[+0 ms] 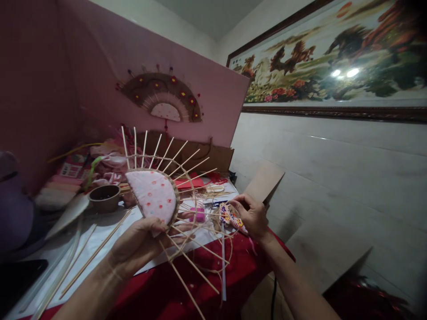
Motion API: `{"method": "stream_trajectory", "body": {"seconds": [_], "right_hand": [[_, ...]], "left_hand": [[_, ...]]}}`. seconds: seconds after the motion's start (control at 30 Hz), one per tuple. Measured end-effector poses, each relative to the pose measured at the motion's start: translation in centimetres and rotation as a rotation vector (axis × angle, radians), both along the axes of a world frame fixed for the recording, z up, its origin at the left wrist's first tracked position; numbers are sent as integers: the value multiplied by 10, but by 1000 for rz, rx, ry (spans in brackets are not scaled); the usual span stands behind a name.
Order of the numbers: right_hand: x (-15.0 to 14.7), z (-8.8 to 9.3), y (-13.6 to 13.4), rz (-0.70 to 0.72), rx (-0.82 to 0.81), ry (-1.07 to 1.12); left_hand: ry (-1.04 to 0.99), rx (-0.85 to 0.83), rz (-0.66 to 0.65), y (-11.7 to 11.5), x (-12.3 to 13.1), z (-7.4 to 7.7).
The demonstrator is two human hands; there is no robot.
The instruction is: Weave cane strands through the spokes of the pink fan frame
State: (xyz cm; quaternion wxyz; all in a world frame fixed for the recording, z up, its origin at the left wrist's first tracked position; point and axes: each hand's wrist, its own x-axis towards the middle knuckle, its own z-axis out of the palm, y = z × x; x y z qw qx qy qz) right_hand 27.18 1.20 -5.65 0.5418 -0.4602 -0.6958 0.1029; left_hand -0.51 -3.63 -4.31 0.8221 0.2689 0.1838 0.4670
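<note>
A half-round fan frame point(152, 195) with a padded, white, red-dotted centre is held up in front of me. Thin wooden sticks point(159, 149) radiate from its curved edge, and brown twine point(182, 166) runs across them in an arc. My left hand point(142, 242) grips the lower corner of the padded centre, its fingers behind the sticks. To the right, my right hand point(251, 215) is closed in a pinch beside a flower-patterned object point(230, 216); what sits between its fingertips is hidden. Loose twine loops below, near a translucent stick point(223, 266).
A finished fan point(160, 89) hangs on the pink board point(220, 95) behind. On the table lie a brown bowl point(104, 198), a pink roll point(197, 215), loose sticks point(95, 253) and heaped fabric point(111, 164). Cardboard point(263, 180) leans against the tiled wall.
</note>
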Motion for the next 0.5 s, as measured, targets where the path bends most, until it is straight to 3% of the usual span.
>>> {"method": "stream_trajectory", "body": {"seconds": [0.2, 0.33, 0.5], "right_hand": [[-12, 17, 1, -25, 267, -299], [-28, 22, 3, -26, 283, -396], [-39, 25, 4, -60, 285, -487]], "left_hand": [[140, -96, -63, 0, -1, -7], [157, -70, -120, -1, 1, -14], [94, -64, -155, -2, 4, -11]]}}
